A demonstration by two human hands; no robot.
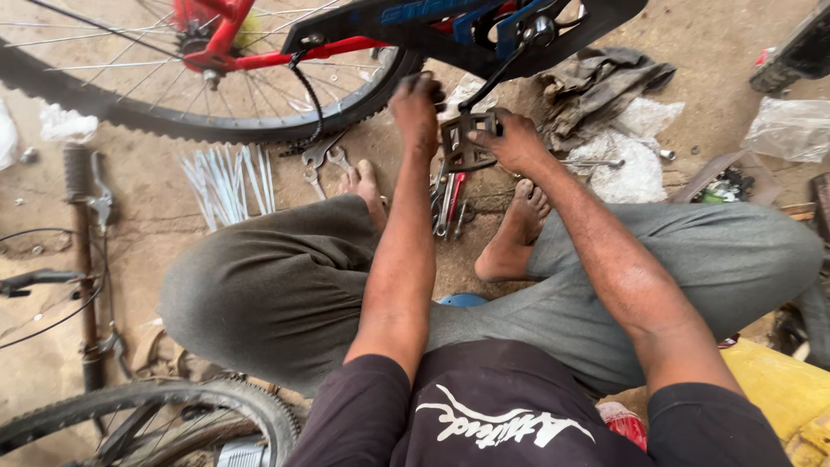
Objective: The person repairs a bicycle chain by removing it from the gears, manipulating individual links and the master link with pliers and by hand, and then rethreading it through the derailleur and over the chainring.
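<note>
A red and black bicycle frame [259,52] lies upside down in front of me, its rear wheel [173,104] at upper left and a loose chain [311,104] hanging from it. My right hand [517,143] grips the black pedal [462,143] on the crank arm [497,73]. My left hand [417,108] is raised beside the pedal with its fingers curled near the tyre; what it holds is hidden. I sit with knees apart and bare feet [510,233] on the ground.
Wrenches [324,160] and screwdrivers [450,203] lie between my feet. A bundle of white cable ties [229,182] lies at left. Handlebars [82,259] and another wheel [156,415] are at lower left. Rags [596,86] and plastic bags [791,130] lie at right.
</note>
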